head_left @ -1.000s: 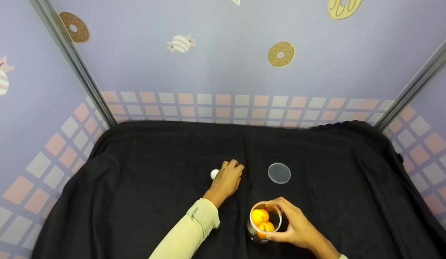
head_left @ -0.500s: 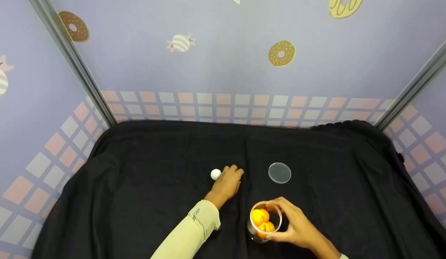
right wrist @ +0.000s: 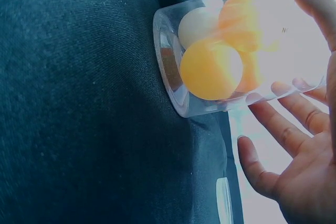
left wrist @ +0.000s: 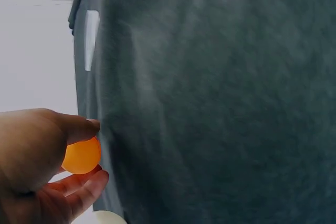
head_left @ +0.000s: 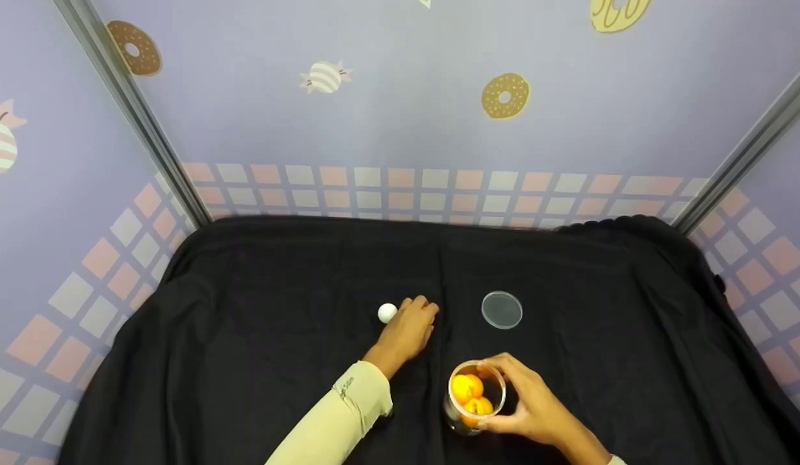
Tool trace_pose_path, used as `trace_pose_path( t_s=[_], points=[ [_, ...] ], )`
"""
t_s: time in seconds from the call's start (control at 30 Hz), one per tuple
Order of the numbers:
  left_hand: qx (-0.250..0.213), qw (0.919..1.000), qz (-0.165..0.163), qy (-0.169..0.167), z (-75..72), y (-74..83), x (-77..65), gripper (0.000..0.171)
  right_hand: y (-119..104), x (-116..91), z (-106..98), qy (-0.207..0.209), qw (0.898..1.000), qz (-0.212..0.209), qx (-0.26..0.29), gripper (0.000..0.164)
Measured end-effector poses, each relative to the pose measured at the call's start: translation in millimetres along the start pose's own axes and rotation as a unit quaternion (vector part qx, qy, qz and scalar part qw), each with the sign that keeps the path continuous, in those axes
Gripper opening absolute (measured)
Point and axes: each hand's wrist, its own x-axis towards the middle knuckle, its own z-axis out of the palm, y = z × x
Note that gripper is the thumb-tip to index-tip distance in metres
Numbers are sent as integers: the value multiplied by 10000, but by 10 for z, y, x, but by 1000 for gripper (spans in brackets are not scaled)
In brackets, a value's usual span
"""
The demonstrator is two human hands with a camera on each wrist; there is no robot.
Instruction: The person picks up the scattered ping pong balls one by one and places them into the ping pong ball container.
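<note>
In the left wrist view, my left hand (head_left: 405, 331) pinches an orange ping-pong ball (left wrist: 82, 156) between thumb and fingers; the hand hides this ball in the head view. Just left of that hand, a white ping-pong ball (head_left: 387, 313) lies on the black cloth. My right hand (head_left: 534, 407) grips a clear plastic jar (head_left: 449, 408) near its rim. The jar stands lidless on the cloth, tilted slightly in view. Inside are orange balls (right wrist: 211, 69) and a white ball (right wrist: 197, 27), the latter seen from the right wrist.
A clear round lid (head_left: 502, 310) lies flat on the cloth beyond the jar. Black cloth (head_left: 277, 336) with folds covers the table. Patterned lilac walls (head_left: 400, 116) close off the back and both sides.
The left hand's fingers have drawn back slightly toward the person, showing more of the white ball. The right hand and jar stay in place.
</note>
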Motion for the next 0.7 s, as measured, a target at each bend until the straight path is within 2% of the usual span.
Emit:
trace_pose_path(
  t_s=[0.17,0.33,0.5,0.7],
  points=[
    [-281,9994,166,105,-122,76,-12,26,-17,3,11,85,9999,-46,59,76],
    [-505,9983,249,153,-274,181,-35,31,-158,65,-19,176,9996,-45,224,75],
    [-640,9965,420,343,-395,277,-71,32,-316,139,-73,215,9992,-140,300,72],
    [-663,9935,708,590,-553,397,-125,31,-324,140,-73,241,9992,-121,290,72]
  ],
)
